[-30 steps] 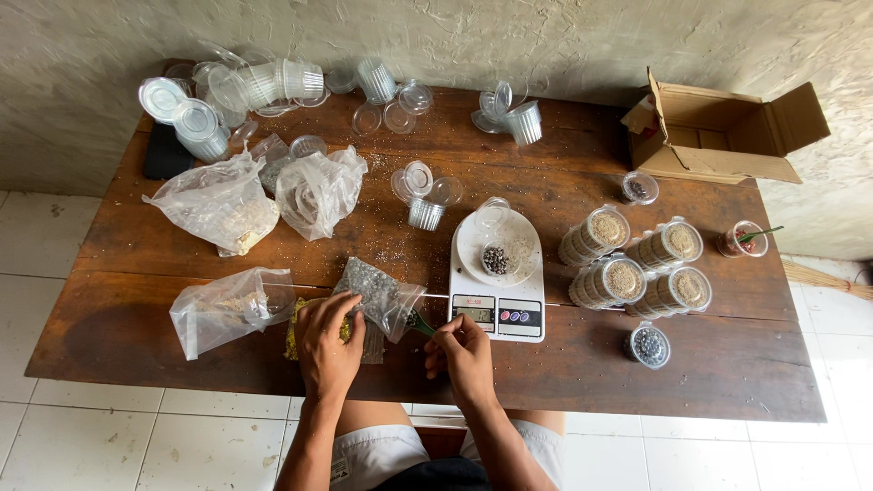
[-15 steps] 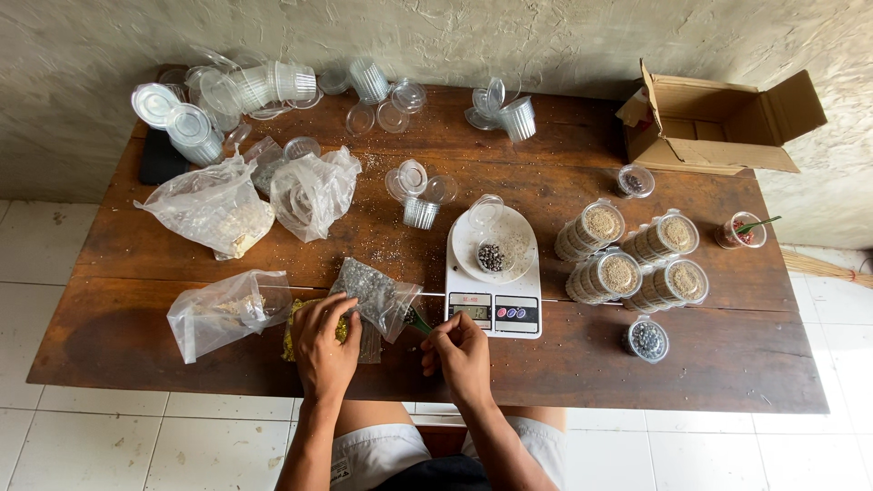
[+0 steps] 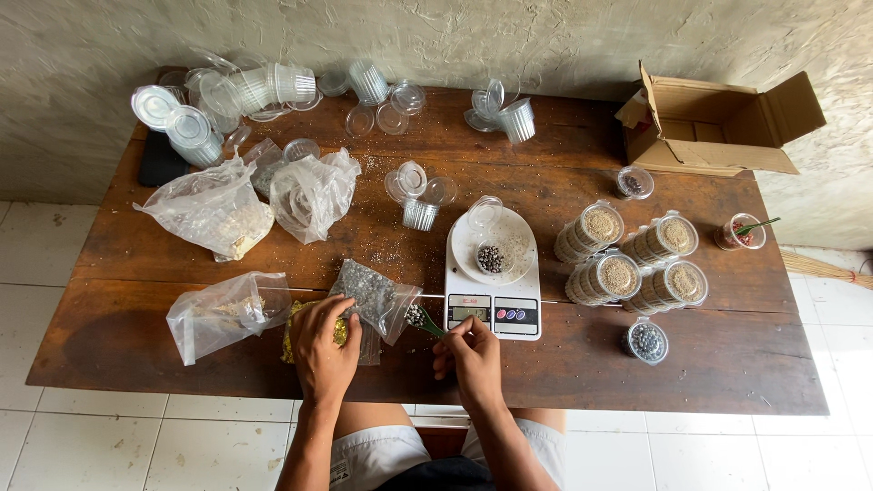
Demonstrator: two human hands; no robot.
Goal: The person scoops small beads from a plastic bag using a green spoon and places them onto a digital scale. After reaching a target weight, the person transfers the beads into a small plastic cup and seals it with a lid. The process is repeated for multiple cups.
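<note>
Lower centre: clear seed bag (image 3: 373,298) is gripped by left hand (image 3: 325,350); green scoop (image 3: 427,322) is pinched by right hand (image 3: 468,356), beside white scale (image 3: 494,295).

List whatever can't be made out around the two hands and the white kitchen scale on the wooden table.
- Head view: white kitchen scale, display figures too small to read.
- Small green scoop, handle hidden inside the right hand.
- Yellowish packet, mostly covered by the left hand; contents unclear.
- Clear plastic bag of dark grains, grain kind too small to tell.
- Open brown cardboard box, inside shadowed by its flaps.
</note>
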